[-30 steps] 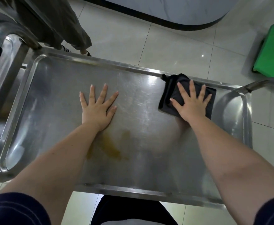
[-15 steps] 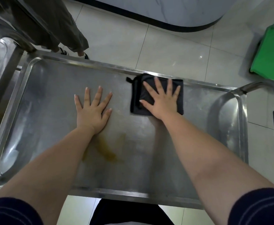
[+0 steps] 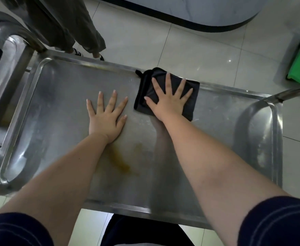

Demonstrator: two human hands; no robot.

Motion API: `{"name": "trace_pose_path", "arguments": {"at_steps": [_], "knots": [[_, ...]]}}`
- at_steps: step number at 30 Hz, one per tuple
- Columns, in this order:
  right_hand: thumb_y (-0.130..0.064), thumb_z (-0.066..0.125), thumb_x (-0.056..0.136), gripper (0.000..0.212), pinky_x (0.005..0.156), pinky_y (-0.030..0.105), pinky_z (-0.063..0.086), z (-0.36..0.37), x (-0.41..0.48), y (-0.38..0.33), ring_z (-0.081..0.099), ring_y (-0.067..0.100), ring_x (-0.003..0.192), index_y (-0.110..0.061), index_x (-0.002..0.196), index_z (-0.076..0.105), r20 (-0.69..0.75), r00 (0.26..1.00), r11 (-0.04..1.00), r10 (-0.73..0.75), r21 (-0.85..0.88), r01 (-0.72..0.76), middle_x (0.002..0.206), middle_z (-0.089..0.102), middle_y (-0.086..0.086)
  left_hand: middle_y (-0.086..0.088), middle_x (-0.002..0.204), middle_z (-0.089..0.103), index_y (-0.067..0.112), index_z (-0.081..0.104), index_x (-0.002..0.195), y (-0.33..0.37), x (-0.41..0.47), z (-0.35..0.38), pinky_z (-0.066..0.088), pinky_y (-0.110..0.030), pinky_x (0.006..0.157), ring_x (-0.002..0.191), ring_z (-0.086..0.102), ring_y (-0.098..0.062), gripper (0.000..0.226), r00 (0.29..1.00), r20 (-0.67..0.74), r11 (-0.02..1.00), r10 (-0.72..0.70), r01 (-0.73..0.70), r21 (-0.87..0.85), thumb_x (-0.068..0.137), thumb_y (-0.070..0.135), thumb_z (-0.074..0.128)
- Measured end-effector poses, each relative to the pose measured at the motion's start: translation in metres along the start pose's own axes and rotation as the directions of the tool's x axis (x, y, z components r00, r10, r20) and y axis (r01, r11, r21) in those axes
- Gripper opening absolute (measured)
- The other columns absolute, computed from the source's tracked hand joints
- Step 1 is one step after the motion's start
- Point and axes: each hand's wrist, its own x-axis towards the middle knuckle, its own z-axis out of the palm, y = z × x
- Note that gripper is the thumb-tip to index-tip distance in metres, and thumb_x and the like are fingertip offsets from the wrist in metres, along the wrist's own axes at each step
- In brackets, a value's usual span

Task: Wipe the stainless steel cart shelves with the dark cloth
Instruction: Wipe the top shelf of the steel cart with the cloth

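One spread right hand [image 3: 168,105] presses our dark cloth [image 3: 143,89] at upper centre, with the brown stain [image 3: 119,161] lying lower-left, nearer our flat, empty left hand [image 3: 106,118].

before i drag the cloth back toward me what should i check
1. cloth under right hand: ok, palm and fingers flat on it.
2. left hand steadying the shelf: ok, flat on bare steel.
3. brown stain gone: not ok, it shows in the near half.
4. left forearm clear of the stain: not ok, it overlaps the stain's edge.
5. underside of cloth clean: cannot tell.
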Motion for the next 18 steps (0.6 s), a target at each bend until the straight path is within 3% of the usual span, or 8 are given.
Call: {"name": "trace_pose_path", "arguments": {"at_steps": [5, 13, 16, 18], "knots": [[-0.082, 0.017, 0.086, 0.075, 0.108, 0.073, -0.012, 0.007, -0.030, 0.016, -0.025, 0.048, 0.142, -0.053, 0.150, -0.010, 0.038, 0.996, 0.996, -0.085, -0.018, 0.086, 0.163, -0.021, -0.007, 0.010, 0.163, -0.018, 0.050, -0.016, 0.151, 0.000, 0.001, -0.001, -0.007, -0.066, 0.115, 0.149, -0.017, -0.033, 0.058, 1.000, 0.010, 1.000, -0.006, 0.006, -0.003, 0.098, 0.061, 0.005], [-0.076, 0.040, 0.086, 0.079, 0.107, 0.078, 0.007, 0.082, -0.255, 0.028, 0.003, 0.057, 0.144, -0.044, 0.155, 0.017, 0.046, 0.927, 0.927, -0.373, -0.027, 0.374, 0.166, 0.008, 0.006, 0.009, 0.165, -0.013, 0.049, -0.011, 0.152, 0.003, -0.001, -0.002, -0.008, -0.065, 0.115, 0.150, -0.014, -0.034, 0.058, 1.000, 0.001, 1.000, -0.008, 0.008, -0.019, 0.099, 0.060, 0.007], [-0.077, 0.037, 0.086, 0.077, 0.107, 0.077, 0.005, 0.082, -0.254, 0.033, 0.002, 0.056, 0.144, -0.046, 0.154, 0.017, 0.050, 0.906, 0.906, -0.420, -0.039, 0.422, 0.165, 0.011, 0.005, 0.008, 0.165, -0.010, 0.048, -0.009, 0.153, 0.001, -0.003, 0.000, -0.006, -0.066, 0.115, 0.150, -0.012, -0.034, 0.057, 1.000, -0.011, 1.000, 0.003, -0.003, -0.017, 0.099, 0.060, 0.008], [-0.077, 0.035, 0.086, 0.075, 0.109, 0.076, 0.002, 0.071, -0.214, 0.030, -0.001, 0.054, 0.145, -0.048, 0.153, 0.020, 0.009, 0.926, 0.924, -0.378, -0.052, 0.378, 0.165, 0.014, 0.003, 0.008, 0.165, -0.009, 0.048, -0.008, 0.153, 0.000, -0.003, 0.001, -0.005, -0.067, 0.115, 0.150, -0.011, -0.035, 0.057, 1.000, -0.020, 1.000, 0.002, -0.002, -0.019, 0.099, 0.059, 0.009]]}}
